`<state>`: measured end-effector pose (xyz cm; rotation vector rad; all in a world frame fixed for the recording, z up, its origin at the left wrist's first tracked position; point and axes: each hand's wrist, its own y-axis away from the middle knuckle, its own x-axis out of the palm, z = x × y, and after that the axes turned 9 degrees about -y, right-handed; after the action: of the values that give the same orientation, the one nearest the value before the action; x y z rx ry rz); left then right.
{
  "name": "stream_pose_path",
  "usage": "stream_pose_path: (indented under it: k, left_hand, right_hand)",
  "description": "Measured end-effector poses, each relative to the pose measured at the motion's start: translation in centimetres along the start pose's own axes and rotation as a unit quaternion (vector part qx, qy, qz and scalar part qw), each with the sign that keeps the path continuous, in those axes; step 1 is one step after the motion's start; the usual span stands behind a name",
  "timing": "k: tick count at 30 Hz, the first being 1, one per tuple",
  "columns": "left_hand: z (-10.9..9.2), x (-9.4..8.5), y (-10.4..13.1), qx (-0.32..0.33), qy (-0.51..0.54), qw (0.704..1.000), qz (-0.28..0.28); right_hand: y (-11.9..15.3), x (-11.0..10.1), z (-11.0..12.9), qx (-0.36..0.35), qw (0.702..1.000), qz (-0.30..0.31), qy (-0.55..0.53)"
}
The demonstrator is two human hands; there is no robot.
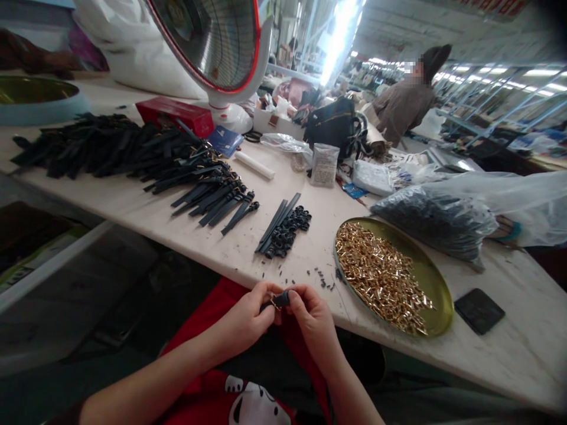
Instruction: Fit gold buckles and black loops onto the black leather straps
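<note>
Between my two hands, just off the table's front edge, is a dark strap (280,300) with a small gold buckle on it. My left hand (257,308) pinches the strap beside the buckle. The fingers of my right hand (311,307) are closed on its other end. Beyond them lie a small heap of black loops (290,231) and a few flat dark strips (277,223). To the right, a round gold tray (436,298) holds many small gold metal pieces (381,274). Finished-looking dark straps with gold buckles (133,147) form a long pile at the left.
A heater with a red rim (221,47) stands at the back. Small dark bits (325,280) are scattered near the table edge. A plastic bag of dark pieces (438,218) and a flat black square (479,310) lie right. A person (403,106) is in the background.
</note>
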<state>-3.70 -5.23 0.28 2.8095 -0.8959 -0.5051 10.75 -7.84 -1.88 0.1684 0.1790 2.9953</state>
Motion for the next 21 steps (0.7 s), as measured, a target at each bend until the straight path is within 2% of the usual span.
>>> stream_pose_path:
  k: [4, 6, 11, 13, 16, 18, 21]
  left_hand:
    - [0.7, -0.2, -0.6, -0.023, 0.019, 0.999, 0.02]
    - [1.1, -0.4, -0.9, -0.041, 0.019, 0.999, 0.023]
    - [1.6, -0.9, -1.6, -0.078, -0.011, 0.997, -0.001]
    - [1.5, -1.0, -1.8, -0.085, -0.017, 0.996, -0.005]
    - [1.3, -1.1, -2.2, -0.099, -0.028, 0.995, -0.006]
    - [1.5, -1.1, -2.4, -0.109, -0.067, 0.992, -0.02]
    - [2.0, -1.0, -2.6, -0.121, -0.115, 0.986, -0.03]
  right_hand:
    - [-0.2, 0.0, -0.4, -0.008, 0.999, 0.04, 0.034]
    - [-0.4, -0.1, -0.7, 0.005, 0.999, 0.053, 0.005]
    - [-0.5, -0.2, -1.7, 0.133, 0.976, 0.023, -0.173]
    - [-0.6, -0.1, -2.1, 0.167, 0.966, 0.018, -0.197]
    - [-0.7, 0.0, -2.6, 0.212, 0.953, 0.045, -0.211]
    - [-0.7, 0.1, -2.9, 0.235, 0.943, 0.062, -0.227]
    - [-0.8, 0.2, -3.2, 0.251, 0.93, 0.051, -0.264]
